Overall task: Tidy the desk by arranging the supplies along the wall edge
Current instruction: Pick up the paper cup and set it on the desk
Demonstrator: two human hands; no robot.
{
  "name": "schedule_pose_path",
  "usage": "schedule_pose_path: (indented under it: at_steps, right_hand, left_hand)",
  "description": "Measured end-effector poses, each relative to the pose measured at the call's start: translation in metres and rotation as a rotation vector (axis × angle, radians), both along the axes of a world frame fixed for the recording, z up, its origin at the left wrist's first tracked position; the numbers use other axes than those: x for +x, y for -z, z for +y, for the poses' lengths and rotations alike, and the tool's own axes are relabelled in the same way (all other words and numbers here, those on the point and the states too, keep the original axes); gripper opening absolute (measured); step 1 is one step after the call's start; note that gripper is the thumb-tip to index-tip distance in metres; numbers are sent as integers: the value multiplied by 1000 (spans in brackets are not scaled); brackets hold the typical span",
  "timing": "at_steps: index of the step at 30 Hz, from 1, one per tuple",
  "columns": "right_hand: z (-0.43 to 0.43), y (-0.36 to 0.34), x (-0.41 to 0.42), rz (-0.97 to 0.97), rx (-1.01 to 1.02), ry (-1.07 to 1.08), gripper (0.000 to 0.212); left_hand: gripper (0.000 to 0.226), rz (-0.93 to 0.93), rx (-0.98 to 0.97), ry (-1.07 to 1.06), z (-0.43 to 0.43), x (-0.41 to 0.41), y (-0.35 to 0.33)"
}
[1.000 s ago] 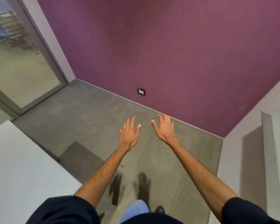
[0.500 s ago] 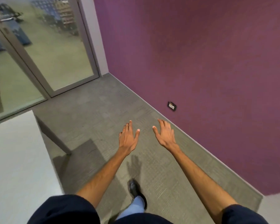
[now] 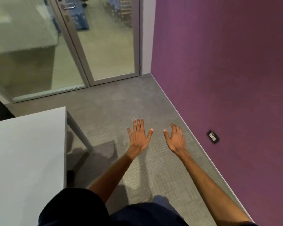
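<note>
While spread, both hands (image 3: 139,137) grip nothing

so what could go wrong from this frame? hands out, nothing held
1. Both hands, left hand and right hand, are open and empty over the carpet, off the white desk; no supplies are in view, so nothing can be tidied yet.
2. The desk leg and corner sit close to the person's left; a turn that way might clip them.
3. The glass door ahead is easy to misjudge.
</note>
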State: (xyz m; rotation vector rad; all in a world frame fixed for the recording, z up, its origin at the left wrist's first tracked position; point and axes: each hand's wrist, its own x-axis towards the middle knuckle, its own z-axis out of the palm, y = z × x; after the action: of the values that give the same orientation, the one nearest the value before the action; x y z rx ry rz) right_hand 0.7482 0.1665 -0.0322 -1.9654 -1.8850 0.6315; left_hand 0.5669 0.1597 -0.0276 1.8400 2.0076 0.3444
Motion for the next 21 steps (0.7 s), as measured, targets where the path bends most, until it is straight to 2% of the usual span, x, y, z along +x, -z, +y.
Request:
schedule_pose_path:
  at_steps: [6, 11, 17, 21]
  right_hand:
    - [105, 15, -36, 21, -30, -114, 62]
    - [215, 20, -75, 12, -44, -242, 62]
    - [331, -7, -121, 55, 10, -351, 63]
    - [385, -18, -145, 80, -41, -402, 68]
  left_hand:
    - [81, 14, -23, -162, 72, -36, 17]
    - [81, 26, -35, -272, 166, -58, 23]
    - [79, 66, 21, -357, 269, -84, -8]
    - [77, 75, 48, -423, 311, -106, -20]
